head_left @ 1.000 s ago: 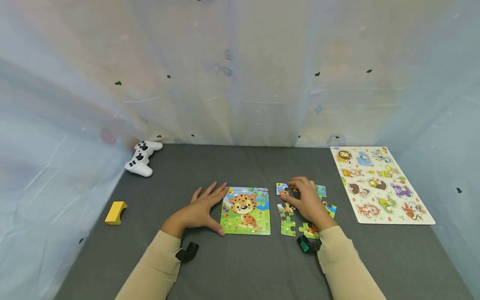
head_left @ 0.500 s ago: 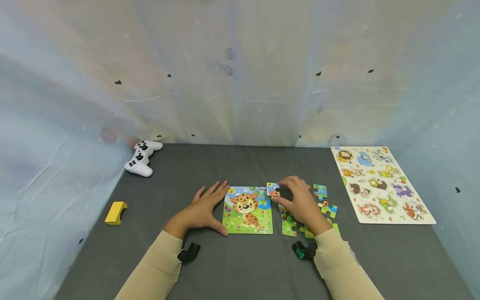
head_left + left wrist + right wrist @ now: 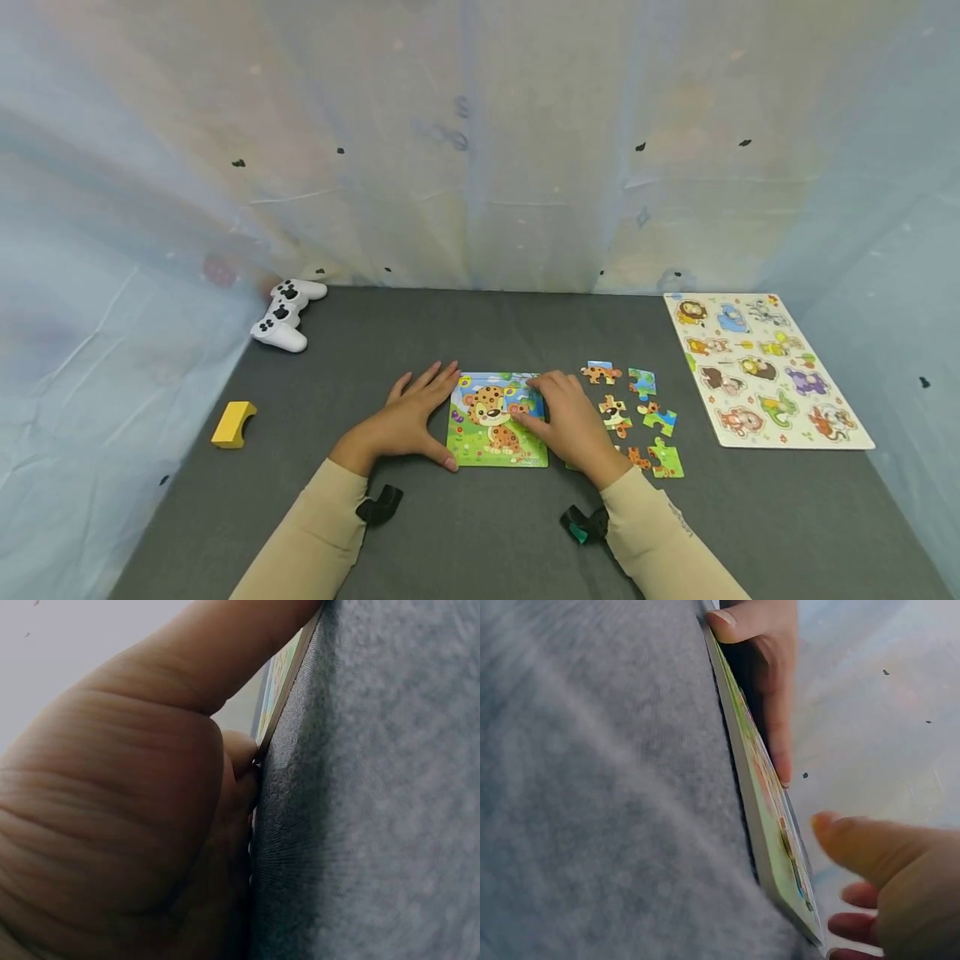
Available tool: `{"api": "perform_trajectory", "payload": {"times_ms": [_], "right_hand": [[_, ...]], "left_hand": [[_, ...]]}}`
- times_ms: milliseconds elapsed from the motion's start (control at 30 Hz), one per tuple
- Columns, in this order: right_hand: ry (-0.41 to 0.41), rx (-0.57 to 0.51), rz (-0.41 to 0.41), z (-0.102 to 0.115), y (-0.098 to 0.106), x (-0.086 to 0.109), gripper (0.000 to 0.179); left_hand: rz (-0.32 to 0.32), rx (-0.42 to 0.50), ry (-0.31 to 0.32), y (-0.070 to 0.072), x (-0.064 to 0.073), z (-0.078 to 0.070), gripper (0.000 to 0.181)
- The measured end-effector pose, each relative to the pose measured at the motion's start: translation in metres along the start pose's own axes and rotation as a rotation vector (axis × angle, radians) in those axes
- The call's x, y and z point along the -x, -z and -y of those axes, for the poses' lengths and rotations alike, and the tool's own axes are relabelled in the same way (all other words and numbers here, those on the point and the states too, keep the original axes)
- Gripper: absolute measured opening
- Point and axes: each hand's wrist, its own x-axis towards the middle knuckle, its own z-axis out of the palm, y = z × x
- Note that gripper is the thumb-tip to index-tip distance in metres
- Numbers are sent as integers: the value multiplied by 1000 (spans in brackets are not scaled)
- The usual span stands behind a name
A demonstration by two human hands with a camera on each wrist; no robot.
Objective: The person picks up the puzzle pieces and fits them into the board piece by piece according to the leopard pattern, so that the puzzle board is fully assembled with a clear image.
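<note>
A puzzle board (image 3: pixel 467 454) with a spotted leopard cub picture lies flat on the dark table. My left hand (image 3: pixel 397 429) is spread along its left edge, fingers straight and the thumb near the lower left corner; the left wrist view shows the palm and thumb (image 3: pixel 225 652) close to the cloth. Above the right part of the board, my right hand (image 3: pixel 570 425) holds a puzzle piece (image 3: pixel 516 400) with a blue and spotted print between thumb and fingers. The right wrist view has this hand (image 3: pixel 907 877) beside the board's edge (image 3: pixel 761 840); the piece is hidden there.
Several loose puzzle pieces (image 3: pixel 642 382) lie right of the board, partly behind my right wrist. An animal picture board (image 3: pixel 757 417) is at the far right. A white game controller (image 3: pixel 281 315) and a yellow arch block (image 3: pixel 234 425) lie at the left.
My right hand has lifted the corner puzzle piece from the loose group and carried it left, over the leopard board. My left hand has stayed at the board's left edge.
</note>
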Motion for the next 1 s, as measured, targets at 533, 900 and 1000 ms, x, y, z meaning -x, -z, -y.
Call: {"api": "perform_trajectory", "payload": {"times_ms": [533, 900, 1000], "right_hand": [[186, 146, 282, 27, -1, 6, 64], [183, 150, 374, 55, -24, -16, 75], [172, 173, 373, 59, -26, -20, 76]], "left_hand": [[9, -6, 19, 5, 4, -3, 147], [14, -8, 5, 3, 2, -1, 144], [15, -7, 2, 2, 1, -2, 144]]}}
